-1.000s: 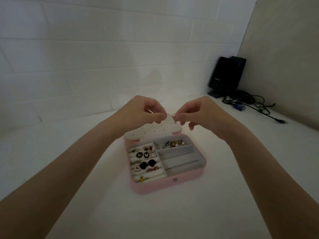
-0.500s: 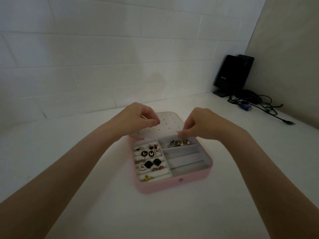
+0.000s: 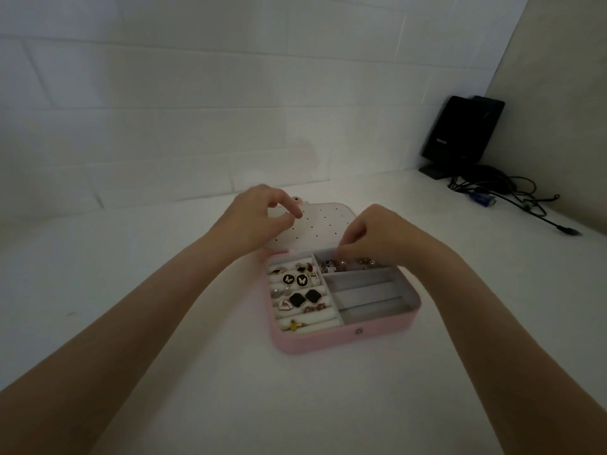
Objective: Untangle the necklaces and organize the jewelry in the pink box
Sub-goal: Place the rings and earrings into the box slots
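The pink box point(image 3: 345, 338) sits open on the white table point(image 3: 164, 323), its perforated lid panel point(image 3: 323, 224) laid back on the far side, and the tangle of small jewelry point(image 3: 345, 264) fills the far-right compartment — a narrow trough whose long axis runs left to right. Your right hand point(image 3: 381, 239) is directly over that trough, fingertips pinched together at its far edge just above the pile; whether they have a piece between them you cannot tell from this view. Your left hand point(image 3: 259, 218) hovers over the lid panel, up and to the left of the pile, thumb and forefinger closed as if on something too fine to make out. So the right hand is the nearer one, and the heap lies straight below it. The three compartments point(image 3: 368, 295) nearer you stand bare, while the ring rolls point(image 3: 295, 297) on the left are already stocked — any sorted piece likely travels toward you.
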`<state>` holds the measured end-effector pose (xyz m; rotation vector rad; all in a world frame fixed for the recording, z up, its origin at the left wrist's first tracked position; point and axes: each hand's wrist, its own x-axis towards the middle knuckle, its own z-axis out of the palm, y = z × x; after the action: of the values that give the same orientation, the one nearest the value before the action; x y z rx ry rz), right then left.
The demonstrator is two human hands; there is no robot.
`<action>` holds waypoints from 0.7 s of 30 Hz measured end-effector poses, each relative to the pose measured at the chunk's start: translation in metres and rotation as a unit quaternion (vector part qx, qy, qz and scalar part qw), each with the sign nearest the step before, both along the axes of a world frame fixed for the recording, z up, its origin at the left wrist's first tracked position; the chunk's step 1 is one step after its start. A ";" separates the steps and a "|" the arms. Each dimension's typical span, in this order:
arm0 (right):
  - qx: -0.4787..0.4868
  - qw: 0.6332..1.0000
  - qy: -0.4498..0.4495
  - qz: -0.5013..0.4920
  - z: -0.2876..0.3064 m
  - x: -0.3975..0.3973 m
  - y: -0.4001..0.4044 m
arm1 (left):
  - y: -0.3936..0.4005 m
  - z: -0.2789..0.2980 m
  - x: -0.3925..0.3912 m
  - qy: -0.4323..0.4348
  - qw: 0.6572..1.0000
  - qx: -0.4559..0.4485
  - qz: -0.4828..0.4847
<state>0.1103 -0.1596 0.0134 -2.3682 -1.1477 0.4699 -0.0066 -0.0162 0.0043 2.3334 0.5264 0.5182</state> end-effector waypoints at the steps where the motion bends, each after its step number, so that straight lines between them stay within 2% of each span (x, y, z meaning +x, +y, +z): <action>1: 0.023 0.999 0.023 -0.004 0.002 0.003 -0.002 | 0.000 0.002 0.002 -0.002 1.000 0.006 -0.006; 4: 0.056 0.994 0.092 -0.023 0.009 0.010 -0.008 | -0.002 0.006 0.008 0.000 0.999 0.023 -0.046; 7: 0.026 0.993 0.112 -0.020 0.014 0.015 -0.011 | -0.004 0.006 0.012 0.026 0.995 0.037 -0.086; 10: -0.019 0.998 0.064 -0.017 0.012 0.016 -0.012 | -0.009 0.008 0.012 0.081 0.987 0.070 -0.123; 12: -0.043 0.999 0.017 -0.017 0.010 0.016 -0.011 | -0.014 0.007 0.014 0.135 0.971 0.138 -0.139; 15: -0.026 0.999 -0.035 -0.020 0.011 0.018 -0.013 | -0.022 0.005 0.017 0.181 0.949 0.211 -0.147; 17: 0.003 1.000 0.016 0.017 0.013 0.016 -0.014 | -0.024 0.003 0.018 0.185 0.947 0.221 -0.144; 19: -0.012 0.994 0.068 0.084 0.013 0.010 -0.014 | -0.023 0.003 0.019 0.195 0.947 0.212 -0.142; 21: -0.054 0.988 0.060 0.132 0.008 0.007 -0.010 | -0.021 0.003 0.018 0.202 0.947 0.198 -0.151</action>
<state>0.1173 -0.1692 0.0210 -2.2501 -1.4182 0.7718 0.0109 -0.0375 0.0078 2.8615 0.2469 -0.0122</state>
